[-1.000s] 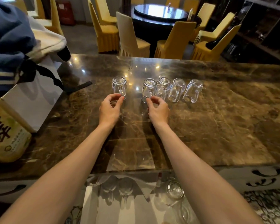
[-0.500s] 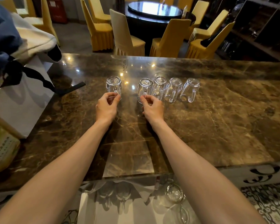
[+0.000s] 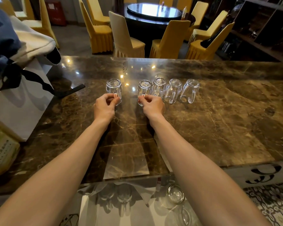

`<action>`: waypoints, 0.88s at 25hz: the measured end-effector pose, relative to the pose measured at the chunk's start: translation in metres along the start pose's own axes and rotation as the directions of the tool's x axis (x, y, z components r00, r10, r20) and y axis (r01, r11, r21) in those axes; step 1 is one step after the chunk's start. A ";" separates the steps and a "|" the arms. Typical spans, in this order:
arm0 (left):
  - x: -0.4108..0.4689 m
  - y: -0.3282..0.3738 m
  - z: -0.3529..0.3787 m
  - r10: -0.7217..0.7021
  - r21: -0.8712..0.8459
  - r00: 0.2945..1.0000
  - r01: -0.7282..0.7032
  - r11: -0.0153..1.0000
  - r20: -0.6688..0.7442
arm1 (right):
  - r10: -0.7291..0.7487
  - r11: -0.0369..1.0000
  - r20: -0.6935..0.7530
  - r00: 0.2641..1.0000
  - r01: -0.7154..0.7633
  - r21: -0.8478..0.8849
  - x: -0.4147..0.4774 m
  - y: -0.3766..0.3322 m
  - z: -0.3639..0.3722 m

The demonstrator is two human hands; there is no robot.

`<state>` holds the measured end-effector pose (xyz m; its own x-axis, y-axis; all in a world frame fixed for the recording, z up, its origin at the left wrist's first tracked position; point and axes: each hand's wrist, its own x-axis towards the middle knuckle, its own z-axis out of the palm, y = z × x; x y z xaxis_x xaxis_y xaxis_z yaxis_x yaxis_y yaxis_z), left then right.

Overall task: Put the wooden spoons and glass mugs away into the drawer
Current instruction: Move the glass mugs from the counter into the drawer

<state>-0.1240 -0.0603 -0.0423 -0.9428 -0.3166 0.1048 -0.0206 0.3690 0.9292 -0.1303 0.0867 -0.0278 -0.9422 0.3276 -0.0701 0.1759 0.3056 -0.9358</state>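
Several clear glass mugs stand upside down in a row on the brown marble counter (image 3: 219, 128). My left hand (image 3: 104, 106) pinches the handle of the leftmost mug (image 3: 113, 87), which stands apart from the others. My right hand (image 3: 152, 105) pinches the handle of the second mug (image 3: 144, 88). Three more mugs (image 3: 173, 90) stand to its right, touching or nearly so. Below the counter's near edge the open drawer (image 3: 91, 206) holds several glass mugs (image 3: 176, 193). No wooden spoons are visible.
A white paper bag (image 3: 15, 103) with black ribbon handles and blue and cream cloth on top stands at the counter's left. A yellow package (image 3: 2, 154) sits at the near left. Yellow-covered chairs (image 3: 126, 39) and a round dark table stand beyond the counter.
Both hands have closed from loosely curled fingers to pinching the two mug handles. The mugs have stayed in place on the counter.
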 end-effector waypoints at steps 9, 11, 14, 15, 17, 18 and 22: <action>-0.018 0.000 -0.013 0.044 0.011 0.999 -0.044 0.999 0.024 | -0.070 0.997 0.067 0.995 0.068 0.027 -0.023 -0.004 -0.011; -0.031 0.003 -0.022 0.065 -0.026 0.997 -0.064 0.998 0.044 | -0.097 0.995 0.088 0.991 0.094 0.037 -0.034 -0.004 -0.019; -0.056 0.011 -0.036 0.110 -0.100 0.993 -0.104 0.990 0.052 | -0.127 0.991 0.142 0.982 0.118 0.069 -0.054 -0.004 -0.032; -0.066 0.015 -0.040 0.125 -0.109 0.991 -0.119 0.987 0.054 | -0.136 0.989 0.157 0.978 0.126 0.073 -0.062 -0.003 -0.037; -0.085 0.025 -0.050 0.141 -0.113 0.988 -0.133 0.985 0.060 | -0.162 0.985 0.173 0.972 0.149 0.083 -0.080 -0.002 -0.047; -0.096 0.030 -0.056 0.145 -0.111 0.987 -0.137 0.984 0.067 | -0.175 0.983 0.183 0.967 0.161 0.090 -0.090 -0.003 -0.053; -0.137 0.046 -0.079 0.162 -0.093 0.981 -0.152 0.984 0.109 | -0.212 0.977 0.224 0.951 0.198 0.084 -0.126 -0.001 -0.075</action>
<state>0.0301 -0.0690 0.0140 -0.9642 -0.1560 0.2145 0.1539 0.3300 0.9314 0.0097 0.1119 0.0084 -0.9974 0.0468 0.0547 -0.0390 0.2883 -0.9568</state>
